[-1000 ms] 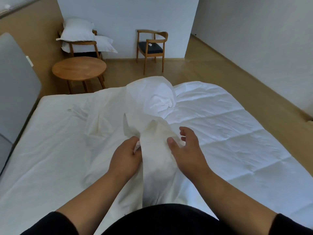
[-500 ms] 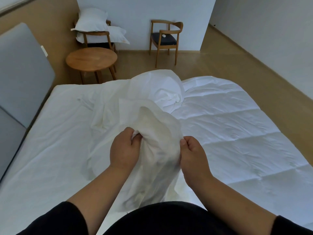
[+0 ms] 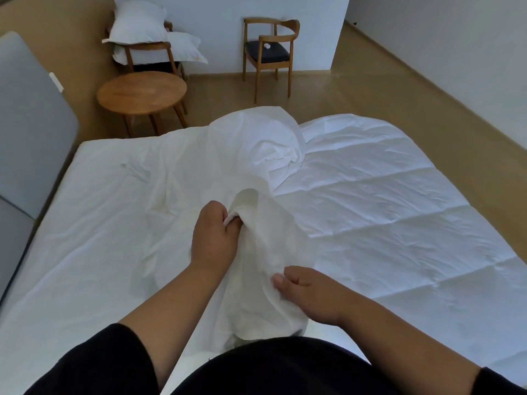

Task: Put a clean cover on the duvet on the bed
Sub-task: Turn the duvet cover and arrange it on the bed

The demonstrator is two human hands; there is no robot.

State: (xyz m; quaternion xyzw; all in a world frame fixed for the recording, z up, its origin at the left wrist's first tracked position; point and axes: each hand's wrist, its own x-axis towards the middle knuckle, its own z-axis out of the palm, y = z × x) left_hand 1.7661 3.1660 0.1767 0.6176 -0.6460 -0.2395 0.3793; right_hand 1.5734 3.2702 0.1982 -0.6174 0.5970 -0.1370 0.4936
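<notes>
A white quilted duvet (image 3: 385, 212) lies spread over the right half of the bed (image 3: 85, 229). The thin white cover (image 3: 256, 155) is bunched in a long ridge down the middle, its far end humped up. My left hand (image 3: 214, 238) grips a gathered fold of the cover from the left. My right hand (image 3: 308, 295) pinches the cover lower down, close to my body, with curled fingers and the thumb on the cloth. The near end of the cover hangs against my dark top.
Beyond the bed stand a round wooden table (image 3: 141, 92), a chair stacked with white pillows (image 3: 148, 35) and an empty wooden chair (image 3: 268, 49) by the wall. A grey padded headboard (image 3: 28, 124) runs along the left. Wooden floor (image 3: 413, 104) lies to the right.
My right hand has slid down the cover towards my body. My left hand has kept its grip, and the raised bunch of cloth between the hands has dropped lower.
</notes>
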